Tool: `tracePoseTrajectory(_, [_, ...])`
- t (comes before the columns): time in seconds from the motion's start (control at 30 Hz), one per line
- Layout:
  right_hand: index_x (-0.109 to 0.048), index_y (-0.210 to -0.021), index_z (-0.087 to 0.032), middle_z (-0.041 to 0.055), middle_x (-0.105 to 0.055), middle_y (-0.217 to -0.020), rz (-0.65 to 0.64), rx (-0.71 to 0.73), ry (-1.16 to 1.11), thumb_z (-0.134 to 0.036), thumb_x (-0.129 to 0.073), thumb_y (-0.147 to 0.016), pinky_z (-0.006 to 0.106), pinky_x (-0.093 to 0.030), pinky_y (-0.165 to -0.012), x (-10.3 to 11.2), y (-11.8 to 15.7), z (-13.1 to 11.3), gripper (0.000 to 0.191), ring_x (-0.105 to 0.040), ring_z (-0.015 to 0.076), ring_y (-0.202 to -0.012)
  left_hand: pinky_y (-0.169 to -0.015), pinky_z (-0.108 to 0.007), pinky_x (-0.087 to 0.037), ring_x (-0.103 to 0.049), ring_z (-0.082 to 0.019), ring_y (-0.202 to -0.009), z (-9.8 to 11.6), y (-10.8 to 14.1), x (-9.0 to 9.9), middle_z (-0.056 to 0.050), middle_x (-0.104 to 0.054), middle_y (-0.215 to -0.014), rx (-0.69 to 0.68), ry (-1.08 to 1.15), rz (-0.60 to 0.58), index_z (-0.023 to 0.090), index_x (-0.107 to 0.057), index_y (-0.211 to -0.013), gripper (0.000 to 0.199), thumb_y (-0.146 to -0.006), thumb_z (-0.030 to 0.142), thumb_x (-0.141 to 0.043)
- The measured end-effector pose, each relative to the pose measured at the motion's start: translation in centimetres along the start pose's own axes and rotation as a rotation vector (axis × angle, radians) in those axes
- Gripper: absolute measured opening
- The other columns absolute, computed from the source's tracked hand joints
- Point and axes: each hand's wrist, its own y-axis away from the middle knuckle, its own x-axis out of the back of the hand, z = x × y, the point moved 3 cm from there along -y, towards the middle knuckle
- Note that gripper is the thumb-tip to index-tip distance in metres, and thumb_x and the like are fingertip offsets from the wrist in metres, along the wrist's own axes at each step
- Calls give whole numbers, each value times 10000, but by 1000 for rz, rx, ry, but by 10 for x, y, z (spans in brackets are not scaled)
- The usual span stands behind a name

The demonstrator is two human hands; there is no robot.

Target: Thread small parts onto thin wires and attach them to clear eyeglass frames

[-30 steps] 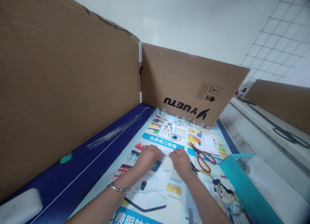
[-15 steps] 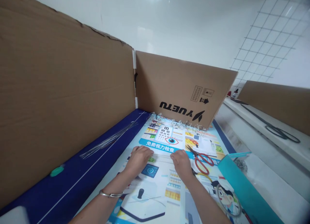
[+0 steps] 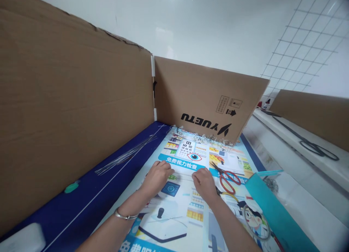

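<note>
My left hand (image 3: pixel 158 175), with a silver bangle on its wrist, is closed over the printed poster (image 3: pixel 174 194), its fingers curled. To its right, my right hand (image 3: pixel 204 183) is also closed, fingers bent inward. A thin, faint line runs between the two hands; what the fingertips pinch is too small to make out. Red-handled scissors (image 3: pixel 229 180) lie just right of my right hand, blades pointing up and left. A yellow-handled tool (image 3: pixel 229 196) lies beside them, partly hidden by my right hand.
Cardboard walls (image 3: pixel 76 110) stand at the left and back. Thin wires (image 3: pixel 125 155) lie on the blue surface at left. Wire scraps (image 3: pixel 204 138) line the back wall. A teal box (image 3: pixel 278 208) is at right, near a coil of wire (image 3: pixel 257 223). Black scissors (image 3: pixel 313 148) rest farther right.
The view has shifted slightly, so more of the white object at the lower left shows. Both hands remain closed in nearly the same places.
</note>
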Motion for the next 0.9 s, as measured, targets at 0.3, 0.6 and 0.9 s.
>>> tracePoseTrajectory(0.3, [-603, -800, -184, 52, -548, -786, -16, 68, 182, -109, -476, -820, 312, -322, -722, 8, -1, -14, 148, -447, 184, -787, -760, -334, -304, -455, -196, -855, 10, 1, 13, -47, -571, -861, -63, -19, 76, 225, -610, -948, 216, -877, 144, -422])
tracePoseTrajectory(0.6, [-588, -908, -196, 70, -557, -866, -19, 100, 302, -80, -480, -818, 322, -345, -728, 24, -4, -30, 182, -452, 210, -845, -789, -339, -333, -457, -208, -897, 1, 4, 13, -56, -567, -838, 121, -22, 65, 190, -595, -844, 156, -830, 95, -472])
tracePoseTrajectory(0.9, [-587, -897, -201, 77, -571, -874, -69, 54, 354, -4, -436, -792, 316, -357, -692, 23, -7, -37, 270, -478, 215, -831, -781, -331, -362, -457, -206, -896, -3, 5, 13, -69, -563, -855, 191, -25, 41, 171, -565, -783, 137, -827, 90, -463])
